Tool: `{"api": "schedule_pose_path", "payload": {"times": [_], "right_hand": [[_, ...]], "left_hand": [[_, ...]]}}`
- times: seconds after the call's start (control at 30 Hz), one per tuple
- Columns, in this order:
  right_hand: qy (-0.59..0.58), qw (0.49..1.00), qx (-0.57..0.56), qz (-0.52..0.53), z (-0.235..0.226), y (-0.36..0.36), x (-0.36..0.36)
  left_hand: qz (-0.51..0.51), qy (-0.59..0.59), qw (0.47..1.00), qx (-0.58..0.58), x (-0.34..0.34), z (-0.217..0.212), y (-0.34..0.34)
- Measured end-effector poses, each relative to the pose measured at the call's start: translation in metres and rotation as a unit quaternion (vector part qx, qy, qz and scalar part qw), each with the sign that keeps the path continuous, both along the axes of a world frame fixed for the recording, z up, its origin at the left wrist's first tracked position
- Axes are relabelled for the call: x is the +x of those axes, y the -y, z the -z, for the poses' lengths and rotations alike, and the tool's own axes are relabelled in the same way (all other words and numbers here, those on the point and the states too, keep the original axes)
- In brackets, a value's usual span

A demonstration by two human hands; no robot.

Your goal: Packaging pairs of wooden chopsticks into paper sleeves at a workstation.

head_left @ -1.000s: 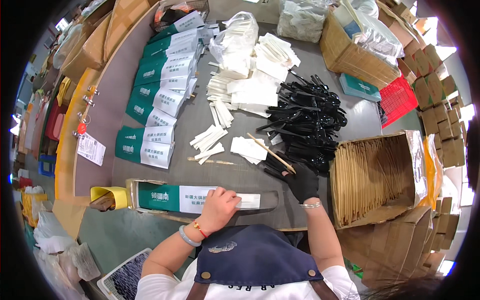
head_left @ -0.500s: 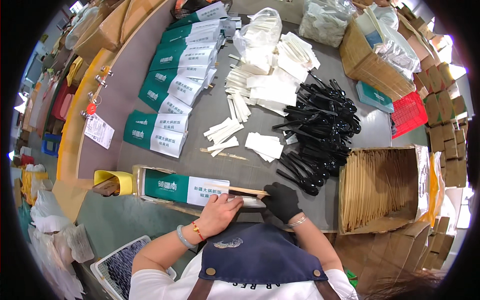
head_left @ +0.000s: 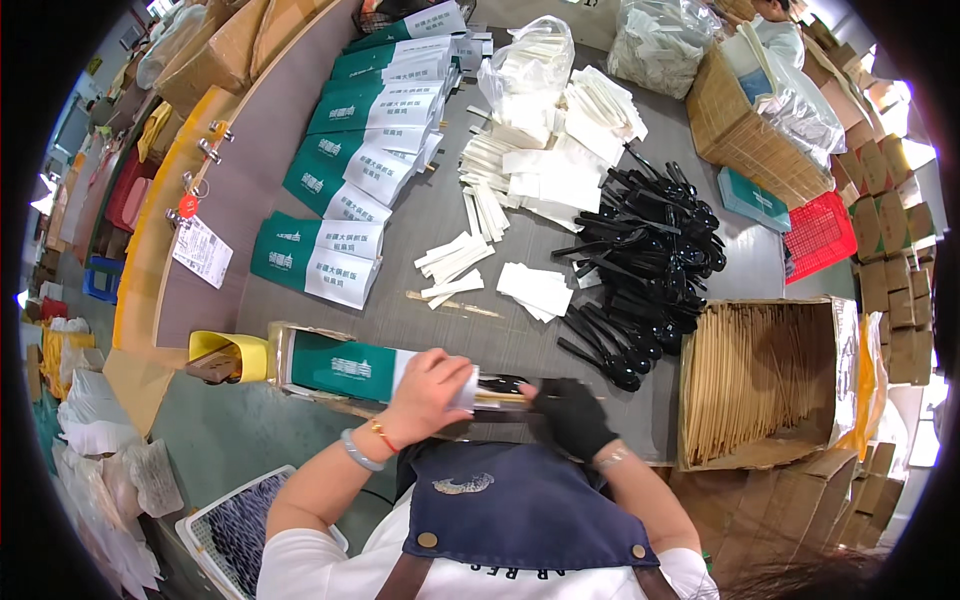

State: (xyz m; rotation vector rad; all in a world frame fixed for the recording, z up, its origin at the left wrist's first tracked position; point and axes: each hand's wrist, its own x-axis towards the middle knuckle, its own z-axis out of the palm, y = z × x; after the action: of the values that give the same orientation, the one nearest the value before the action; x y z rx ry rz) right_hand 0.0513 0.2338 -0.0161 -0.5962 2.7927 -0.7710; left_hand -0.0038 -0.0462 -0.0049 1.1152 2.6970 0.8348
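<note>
A green-and-white paper cutlery sleeve (head_left: 345, 366) lies on top in a narrow open cardboard box at the table's front edge. My bare left hand (head_left: 432, 392) is closed over the sleeve's white right end. From that end stick out pale wooden chopsticks (head_left: 498, 397) and a black plastic piece (head_left: 503, 382), probably a spoon. My right hand (head_left: 572, 415), in a black glove and smeared by motion, has its fingertips at the outer ends of the chopsticks. Beyond the hands lie small white paper packets (head_left: 535, 290) and a heap of black plastic spoons (head_left: 650, 240).
Filled sleeves (head_left: 320, 255) lie in overlapping rows at the left. White packets spill from a plastic bag (head_left: 525, 75) at the back. A carton of chopsticks (head_left: 755, 385) stands at the right, a yellow container (head_left: 228, 357) left of the narrow box. Another person (head_left: 775, 25) is at the far right.
The chopsticks have gone from lying over the sleeve to mostly inside its end. My left hand has shifted to grip that end; my right hand has moved slightly right and down.
</note>
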Motion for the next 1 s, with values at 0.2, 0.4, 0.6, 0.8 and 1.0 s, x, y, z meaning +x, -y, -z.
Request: {"api": "schedule_pose_path", "payload": {"times": [0.2, 0.4, 0.6, 0.8, 1.0], "right_hand": [[0.054, 0.976, -0.083, 0.192, 0.006, -0.004, 0.0], [0.113, 0.939, -0.269, 0.184, 0.006, 0.055, -0.004], [-0.111, 0.989, 0.037, 0.093, -0.019, 0.024, -0.013], [-0.072, 0.983, 0.144, 0.085, -0.015, -0.024, 0.009], [-0.12, 0.959, 0.15, 0.206, -0.002, -0.054, 0.039]], "left_hand": [[-0.005, -0.019, 1.0, -0.011, -0.002, -0.004, -0.026], [0.007, -0.042, 0.999, -0.032, -0.002, -0.005, -0.041], [0.091, -0.072, 0.984, -0.131, -0.011, -0.005, -0.047], [0.15, -0.019, 0.97, -0.192, -0.03, -0.045, -0.037], [0.015, -0.165, 0.985, -0.042, -0.097, -0.103, -0.001]]}}
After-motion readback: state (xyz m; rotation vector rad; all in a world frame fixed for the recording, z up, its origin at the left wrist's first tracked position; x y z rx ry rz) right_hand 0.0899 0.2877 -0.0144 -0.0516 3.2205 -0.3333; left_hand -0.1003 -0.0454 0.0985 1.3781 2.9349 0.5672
